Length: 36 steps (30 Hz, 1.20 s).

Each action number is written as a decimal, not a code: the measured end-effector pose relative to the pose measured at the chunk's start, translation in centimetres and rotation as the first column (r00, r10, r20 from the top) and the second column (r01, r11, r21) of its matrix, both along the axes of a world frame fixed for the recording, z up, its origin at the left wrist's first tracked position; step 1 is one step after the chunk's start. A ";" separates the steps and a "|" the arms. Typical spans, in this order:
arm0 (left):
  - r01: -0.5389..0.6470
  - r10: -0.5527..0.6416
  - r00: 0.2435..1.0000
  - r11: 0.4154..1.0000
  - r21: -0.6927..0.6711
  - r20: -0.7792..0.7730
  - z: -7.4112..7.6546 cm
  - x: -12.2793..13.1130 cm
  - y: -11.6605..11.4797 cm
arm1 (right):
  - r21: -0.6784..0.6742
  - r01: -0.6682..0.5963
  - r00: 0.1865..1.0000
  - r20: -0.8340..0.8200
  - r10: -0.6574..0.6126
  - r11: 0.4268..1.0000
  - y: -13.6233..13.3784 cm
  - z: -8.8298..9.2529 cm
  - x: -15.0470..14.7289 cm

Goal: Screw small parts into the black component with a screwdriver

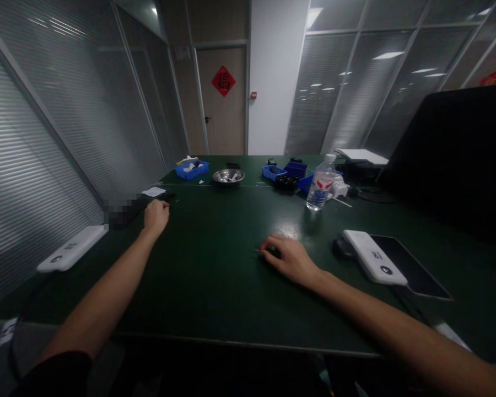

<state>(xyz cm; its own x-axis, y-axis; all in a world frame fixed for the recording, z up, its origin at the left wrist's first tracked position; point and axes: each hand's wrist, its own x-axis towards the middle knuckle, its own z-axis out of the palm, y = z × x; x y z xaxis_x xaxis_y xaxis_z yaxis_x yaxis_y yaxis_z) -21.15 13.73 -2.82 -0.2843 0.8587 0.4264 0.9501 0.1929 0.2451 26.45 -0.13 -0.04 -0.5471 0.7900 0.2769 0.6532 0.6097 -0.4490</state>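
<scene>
My left hand (156,216) is over the left part of the green table (215,264), its fingers curled together. What they hold, if anything, is too small to make out. Just beyond it lie a small dark object (168,197) and a white slip of paper (154,191). Near the middle of the table my right hand (288,256) rests low, thumb and forefinger pinched. A thin, pale, needle-like piece (256,250) sticks out to the left of those fingertips; its kind cannot be told.
Further back are a metal bowl (228,176), a blue tray (192,170) and more blue bins (273,172). A water bottle (321,183) stands right of centre. White power banks (374,256) (73,248) lie at both sides, one overlapping a dark tablet (413,267). A black monitor (458,160) rises at right.
</scene>
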 end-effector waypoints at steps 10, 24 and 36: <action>0.001 0.000 0.999 1.000 -0.015 0.035 0.3 -0.3 -0.3 | -0.016 -0.002 1.000 0.004 0.002 1.000 -0.2 0.2 0.0; 0.017 -0.013 0.997 0.999 -0.050 0.077 1.3 1.0 -1.6 | -0.017 0.000 1.000 0.007 0.000 1.000 -0.2 0.3 -0.1; 0.814 -0.683 0.553 0.566 -0.134 0.477 3.2 15.0 -5.5 | -0.015 -0.003 1.000 -0.019 0.003 1.000 0.0 0.2 -0.1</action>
